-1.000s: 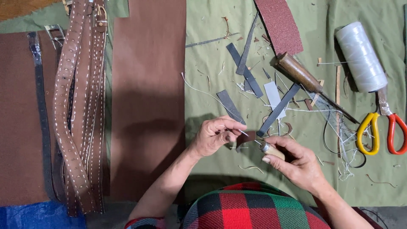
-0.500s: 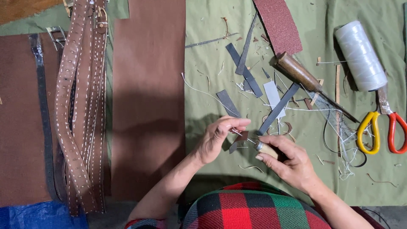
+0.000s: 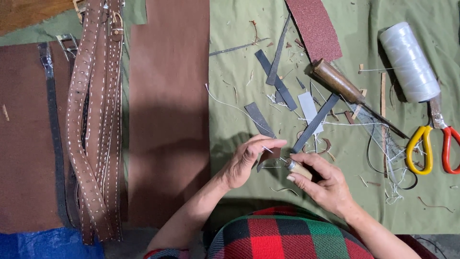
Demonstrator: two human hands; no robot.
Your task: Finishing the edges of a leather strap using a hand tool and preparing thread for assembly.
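My left hand (image 3: 247, 160) pinches a small dark brown leather piece (image 3: 266, 157) and a thin white thread at its fingertips. My right hand (image 3: 323, 182) grips a small awl (image 3: 297, 168) with a pale wooden handle and metal collar, its tip meeting the leather piece. Both hands work close together above the green cloth (image 3: 230, 120), just in front of my red and green plaid lap (image 3: 282, 237).
Stitched brown leather belts (image 3: 91, 120) lie at left beside a large brown leather sheet (image 3: 167, 110). Dark leather strips (image 3: 278, 81), a sandpaper strip (image 3: 314, 26), a wooden-handled tool (image 3: 338, 81), a white thread spool (image 3: 409, 62), yellow and red scissors (image 3: 433, 146) and scraps lie at right.
The hands have drawn slightly closer together over the small leather piece. The rest of the scene is unchanged.
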